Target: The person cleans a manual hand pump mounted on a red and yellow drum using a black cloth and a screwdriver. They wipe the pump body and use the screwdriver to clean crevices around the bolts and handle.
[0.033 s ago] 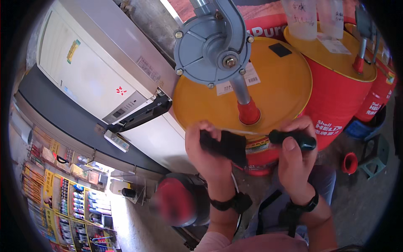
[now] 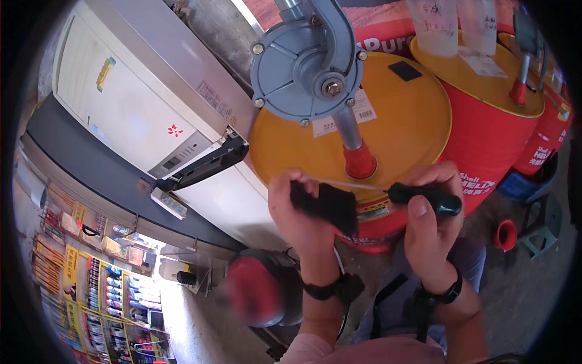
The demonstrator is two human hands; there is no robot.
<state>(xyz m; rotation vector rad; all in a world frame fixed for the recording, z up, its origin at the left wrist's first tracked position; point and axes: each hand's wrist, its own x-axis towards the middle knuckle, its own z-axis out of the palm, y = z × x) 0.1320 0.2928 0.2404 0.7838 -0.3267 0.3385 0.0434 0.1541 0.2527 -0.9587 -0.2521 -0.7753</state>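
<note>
My left hand [image 2: 301, 212] is closed round a black cloth [image 2: 327, 207], part of which hangs out past the fingers. My right hand [image 2: 431, 224] grips the dark green handle of a screwdriver [image 2: 424, 199]. Its thin shaft points left toward the cloth, and the tip is hidden near my left fingers. Both hands are raised at the near edge of a red drum with a yellow lid [image 2: 412, 127]. A grey hand pump [image 2: 306, 73] stands on that lid, its pipe passing through a red collar [image 2: 361, 162].
More red drums [image 2: 485, 139] stand to the right, with translucent jugs [image 2: 431, 27] on one. A white cabinet [image 2: 121, 109] is at the left. On the floor are a green stool [image 2: 541, 224] and a red funnel-like piece [image 2: 505, 235]. Shelves of bottles [image 2: 115, 297] fill the lower left.
My right hand has shifted slightly to the right with the screwdriver, and more shaft shows. The cloth in my left hand has moved a little.
</note>
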